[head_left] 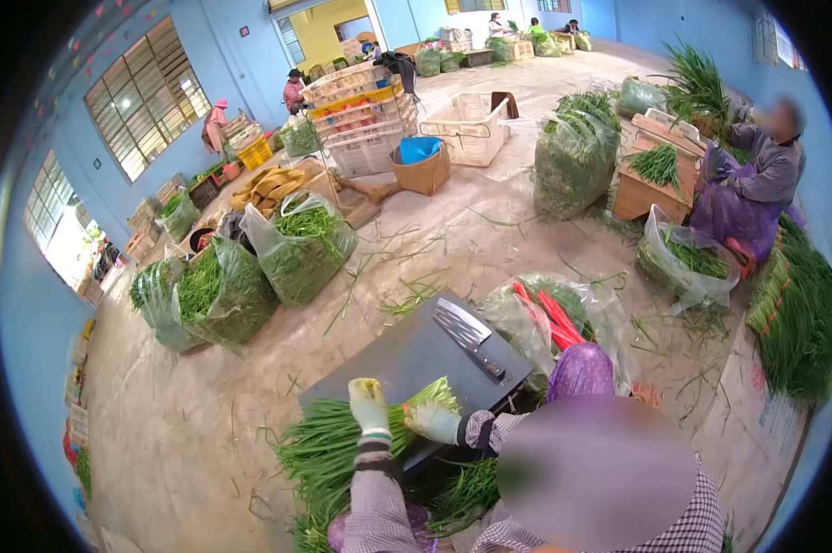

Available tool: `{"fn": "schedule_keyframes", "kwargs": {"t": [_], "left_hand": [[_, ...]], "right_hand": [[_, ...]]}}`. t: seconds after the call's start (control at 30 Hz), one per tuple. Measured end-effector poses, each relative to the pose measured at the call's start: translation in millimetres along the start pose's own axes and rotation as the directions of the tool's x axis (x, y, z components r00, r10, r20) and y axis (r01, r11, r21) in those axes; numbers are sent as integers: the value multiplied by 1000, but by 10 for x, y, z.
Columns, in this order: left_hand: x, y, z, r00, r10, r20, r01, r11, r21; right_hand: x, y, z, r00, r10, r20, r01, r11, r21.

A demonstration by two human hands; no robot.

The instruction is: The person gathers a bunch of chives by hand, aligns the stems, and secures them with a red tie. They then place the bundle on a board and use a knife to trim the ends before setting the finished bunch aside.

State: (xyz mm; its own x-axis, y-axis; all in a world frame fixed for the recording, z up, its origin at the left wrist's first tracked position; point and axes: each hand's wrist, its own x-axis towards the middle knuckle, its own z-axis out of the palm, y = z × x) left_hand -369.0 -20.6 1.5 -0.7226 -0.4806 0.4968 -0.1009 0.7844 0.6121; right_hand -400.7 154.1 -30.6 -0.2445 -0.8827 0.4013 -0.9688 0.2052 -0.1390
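Observation:
My left hand [369,405], in a pale glove with yellowish fingertips, is closed over the leafy side of a bunch of long green stalks [328,447]; what its fingers hold is hidden. My right hand [434,423], also gloved, grips the bunch near its pale cut ends, beside a red band [407,409]. The bunch lies across the near edge of a dark board [374,357], its leaves hanging toward the lower left. A broad-bladed knife [469,335] with a black handle lies on the board's far right part.
Right of the board, a clear bag [596,318] holds greens and red strips [556,316]. Filled bags [303,244] stand at the left. A co-worker [757,170] sits at the right by a wooden box [654,175]. Stacked crates [365,120] stand farther back.

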Motion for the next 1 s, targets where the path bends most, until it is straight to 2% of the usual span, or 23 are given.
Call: {"fn": "schedule_keyframes", "kwargs": {"t": [0.03,0.1,0.13,0.17,0.23,0.27,0.3,0.37,0.47,0.5,0.57,0.6,0.73,0.87,0.97,1.0], "left_hand": [[-105,15,36,997,-49,-56,47,998,-33],[-521,65,113,970,-183,-163,170,981,-90],[-696,125,128,963,-168,-209,160,986,-55],[-847,185,122,953,-171,-250,176,984,-1],[-1067,260,83,943,-222,-248,233,972,14],[-1121,326,52,937,-239,-253,232,971,-56],[-1155,323,100,935,-226,-274,219,974,-54],[-1141,362,115,942,-208,-263,201,978,-54],[-1071,451,109,970,-165,-178,192,970,147],[-1022,488,105,976,-171,-133,196,958,209],[-1050,407,204,980,-130,-148,171,936,307],[-1078,369,241,979,-135,-151,180,923,340],[-1088,438,254,966,-190,-173,241,904,353],[-1031,430,272,965,-195,-175,248,896,368],[-1030,398,263,969,-178,-172,224,926,305],[-1018,381,254,976,-161,-145,199,931,307]], "right_hand": [[44,16,-15,998,41,37,-41,999,18],[108,134,-23,999,28,40,-34,989,147],[91,220,118,998,32,47,-40,981,189],[93,224,-224,999,-27,43,15,967,255],[12,313,-343,1000,-11,0,10,896,443],[-45,419,-141,991,119,-56,-41,684,728],[-41,563,297,949,279,-144,-8,481,877],[92,549,13,845,524,-107,-219,522,824],[353,513,31,926,347,-150,-194,777,599],[415,492,23,957,281,-64,-198,803,562],[498,461,39,980,158,119,-196,854,482],[525,475,29,976,115,183,-194,839,509],[585,447,115,941,83,327,-204,912,357],[664,476,162,914,-2,406,-186,886,424],[669,475,151,930,42,365,-191,903,384],[630,490,143,953,77,293,-196,895,402]]}}
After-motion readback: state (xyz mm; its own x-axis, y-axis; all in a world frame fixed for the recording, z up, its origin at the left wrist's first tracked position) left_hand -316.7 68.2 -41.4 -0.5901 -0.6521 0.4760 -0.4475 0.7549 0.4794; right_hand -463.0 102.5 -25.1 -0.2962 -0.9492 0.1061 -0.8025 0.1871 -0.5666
